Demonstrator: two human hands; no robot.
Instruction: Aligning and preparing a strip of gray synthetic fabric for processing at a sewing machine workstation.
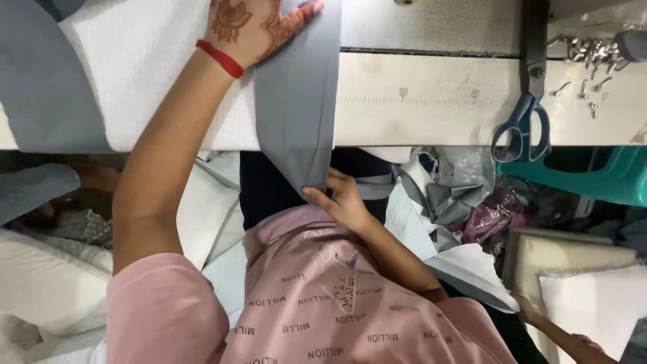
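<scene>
Across the table edge [431, 128] hangs a grey fabric strip [296, 114] — left hand [253, 27] pressed flat on its top end, right hand [340, 199] pinching the lower end. Looks like uneven tension could skew it — blue-handled scissors [522, 125] sit well apart.

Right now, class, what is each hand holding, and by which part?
The right hand pinches the grey strip at its lower end; the left hand presses its upper left edge flat on the table.
</scene>
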